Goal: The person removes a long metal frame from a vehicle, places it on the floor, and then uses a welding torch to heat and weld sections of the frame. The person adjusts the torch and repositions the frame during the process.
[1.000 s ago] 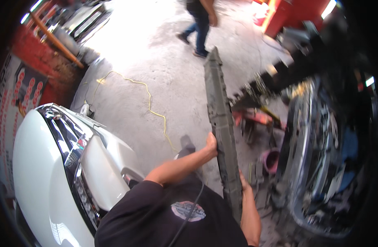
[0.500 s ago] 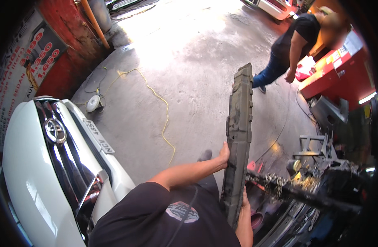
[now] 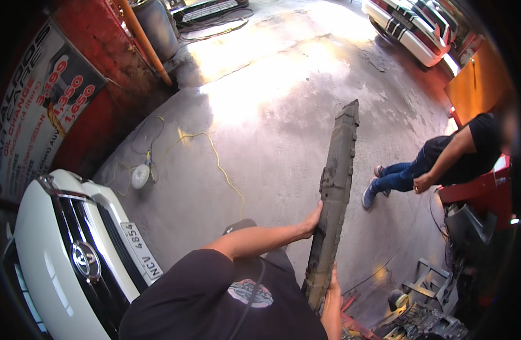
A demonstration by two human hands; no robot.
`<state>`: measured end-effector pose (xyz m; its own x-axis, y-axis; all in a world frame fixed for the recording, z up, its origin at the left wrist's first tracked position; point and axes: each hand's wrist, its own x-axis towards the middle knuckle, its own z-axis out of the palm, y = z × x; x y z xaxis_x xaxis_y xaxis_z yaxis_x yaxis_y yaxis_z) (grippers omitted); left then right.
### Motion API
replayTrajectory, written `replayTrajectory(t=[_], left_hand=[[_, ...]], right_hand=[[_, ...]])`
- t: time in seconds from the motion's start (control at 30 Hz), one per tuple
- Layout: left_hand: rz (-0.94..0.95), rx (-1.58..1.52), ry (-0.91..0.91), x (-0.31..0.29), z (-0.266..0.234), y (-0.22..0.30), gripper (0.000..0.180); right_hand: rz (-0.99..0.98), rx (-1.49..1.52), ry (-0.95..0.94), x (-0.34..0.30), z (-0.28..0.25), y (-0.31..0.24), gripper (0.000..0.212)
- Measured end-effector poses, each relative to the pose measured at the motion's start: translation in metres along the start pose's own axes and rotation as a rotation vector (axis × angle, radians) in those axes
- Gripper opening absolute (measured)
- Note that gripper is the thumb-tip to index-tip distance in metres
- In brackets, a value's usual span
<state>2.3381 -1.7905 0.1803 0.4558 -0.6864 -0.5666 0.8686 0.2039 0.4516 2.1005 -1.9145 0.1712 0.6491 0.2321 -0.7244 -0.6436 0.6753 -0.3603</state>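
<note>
Across the workshop, a worn grey concrete floor (image 3: 283, 158) is stretching away, with bright light washing over its far part. On the left, a red wall (image 3: 121, 71) is standing behind a printed sign (image 3: 31, 113) and an orange pole (image 3: 142, 39), and a white car (image 3: 53, 243) is sitting near. A yellow cord (image 3: 219, 161) is winding over the floor, near a round white object (image 3: 140, 177). Far right, another white vehicle (image 3: 408, 28) is standing; nearer, a co-worker (image 3: 439, 156) in a dark top and jeans is standing. Near right, a grey metal frame (image 3: 429, 283) is resting beside a jumble of dark parts (image 3: 428, 323).

In the middle, a long grey panel (image 3: 335, 170) is slanting above the floor, its far end leaning right. The left hand (image 3: 312, 220) is gripping its left edge; the right hand (image 3: 331, 288) is gripping its right edge, nearer the body. The panel is hiding some fingers of both hands. The near car is running out of the lower edge, the co-worker's head is blurring into the dark rim, and the jumbled parts are being cut off below, hard to tell apart.
</note>
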Motion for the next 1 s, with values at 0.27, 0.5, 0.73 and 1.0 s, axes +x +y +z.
replayTrajectory(t=[0.27,0.5,0.73,1.0], left_hand=[[-0.049,0.107,-0.023,0.114,-0.101,0.285,0.093],[-0.052,0.248,0.181,0.194,-0.183,0.522,0.122],[0.189,0.292,0.375,0.302,-0.247,0.716,0.111],[0.044,0.223,0.485,0.450,-0.346,0.948,0.036]], right_hand=[[-0.026,-0.190,0.092,0.227,0.152,-0.204,0.086],[0.074,-0.338,0.109,0.409,0.297,-0.372,0.081],[0.090,-0.479,0.224,0.592,0.394,-0.529,0.085],[0.178,-0.697,0.124,0.827,0.471,-0.700,0.090]])
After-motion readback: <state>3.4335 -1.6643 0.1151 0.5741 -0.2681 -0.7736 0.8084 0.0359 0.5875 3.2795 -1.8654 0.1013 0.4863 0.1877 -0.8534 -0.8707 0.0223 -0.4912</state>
